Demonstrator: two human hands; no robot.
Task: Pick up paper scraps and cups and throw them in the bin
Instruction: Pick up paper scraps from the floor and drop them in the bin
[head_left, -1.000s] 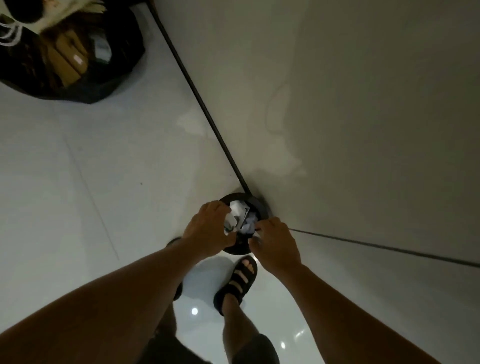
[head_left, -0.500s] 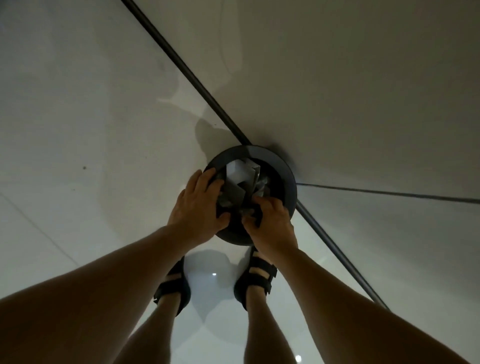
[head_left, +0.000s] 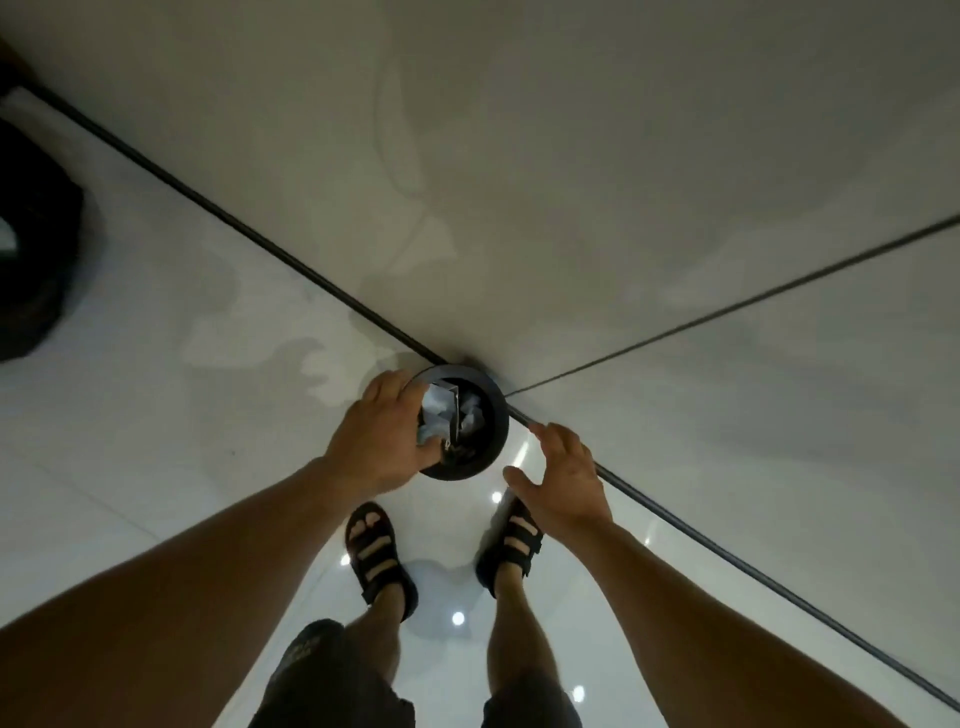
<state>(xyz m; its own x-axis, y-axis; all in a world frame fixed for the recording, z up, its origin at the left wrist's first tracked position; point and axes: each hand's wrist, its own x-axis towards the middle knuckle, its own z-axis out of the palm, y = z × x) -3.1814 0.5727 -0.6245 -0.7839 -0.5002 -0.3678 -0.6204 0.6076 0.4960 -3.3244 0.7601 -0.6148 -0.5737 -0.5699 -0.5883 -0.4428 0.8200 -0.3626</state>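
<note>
A round black bin stands on the floor in the corner where two walls meet. White and pale blue paper scraps fill its opening. My left hand wraps the bin's left rim, fingers along the outside and thumb at the opening beside the scraps. My right hand hovers just right of the bin, fingers spread and holding nothing, clear of the rim. No cup is visible.
My feet in black sandals stand on glossy white tile right in front of the bin. A black bag lies at the far left edge. Dark skirting lines run along both walls.
My right hand has come out of the bin and moved right, now spread and free. My left hand has shifted to the bin's left rim. The view has pulled back from the bin.
</note>
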